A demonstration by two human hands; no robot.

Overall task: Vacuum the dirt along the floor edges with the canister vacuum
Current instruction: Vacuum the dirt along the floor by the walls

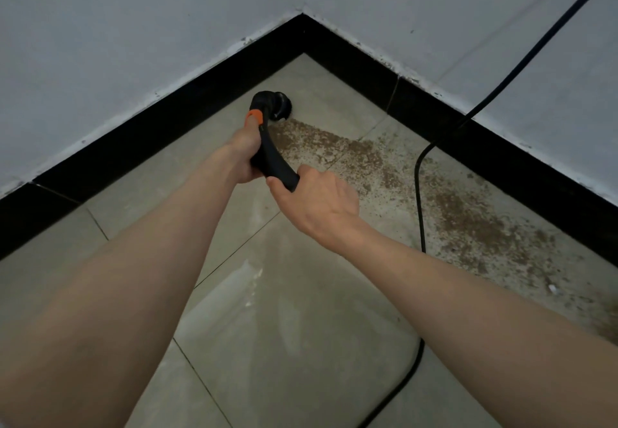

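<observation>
Grey tiled floor (pixel 301 327) meets a black skirting board (pixel 167 120) in a white-walled corner. Brown dirt (pixel 368 160) trails along the right edge, crossed by a black cable (pixel 419 193). Both hands, left (pixel 245 156) and right (pixel 314 200), grip the vacuum handle (pixel 272 153); its brush head (pixel 279 106) sits on the floor near the corner. The canister is out of view.

hidden: canister, out of frame | cable (pixel 419 200) cut by top and bottom edges | hose unseen

Bare indoor room corner: tiled floor (pixel 301 327), black skirting (pixel 150 140), white walls (pixel 133 26).
</observation>
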